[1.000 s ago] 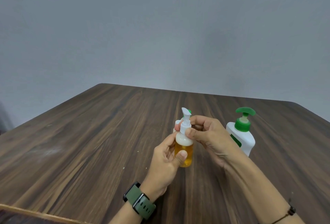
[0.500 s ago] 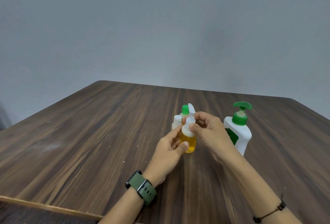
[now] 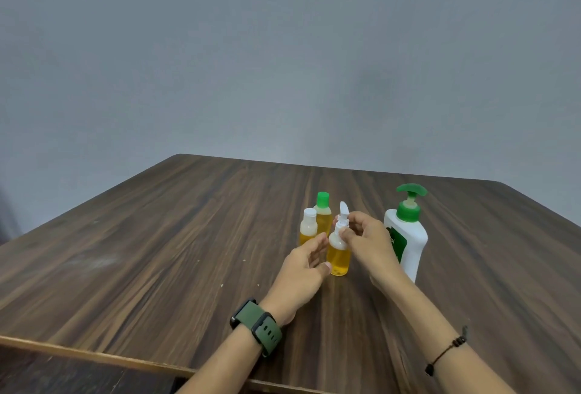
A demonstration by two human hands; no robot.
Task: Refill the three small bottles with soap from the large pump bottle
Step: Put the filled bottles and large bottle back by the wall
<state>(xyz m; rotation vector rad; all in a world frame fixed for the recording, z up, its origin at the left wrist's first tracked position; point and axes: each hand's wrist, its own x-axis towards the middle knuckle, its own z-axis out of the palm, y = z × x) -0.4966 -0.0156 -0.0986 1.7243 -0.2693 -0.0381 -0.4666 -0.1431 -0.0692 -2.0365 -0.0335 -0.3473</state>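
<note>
A small bottle of yellow soap with a white pump top (image 3: 339,257) stands on the wooden table (image 3: 157,252). My right hand (image 3: 366,241) pinches its white pump collar between thumb and fingers. My left hand (image 3: 303,271) lies beside the bottle with fingers loose and nearly straight, the thumb tip touching its lower side. Just behind stand two more small bottles of yellow soap, one with a white cap (image 3: 308,227) and one with a green cap (image 3: 323,214). The large white pump bottle with a green pump (image 3: 410,236) stands to the right, partly hidden by my right hand.
The table's front edge (image 3: 94,357) runs across the lower left. A grey wall (image 3: 283,63) rises behind the table's far edge. Bare wood stretches to the left of the bottles.
The small pump bottle has gone from held in the air down onto the table in front of the two other small bottles. My left hand's grip on it has loosened.
</note>
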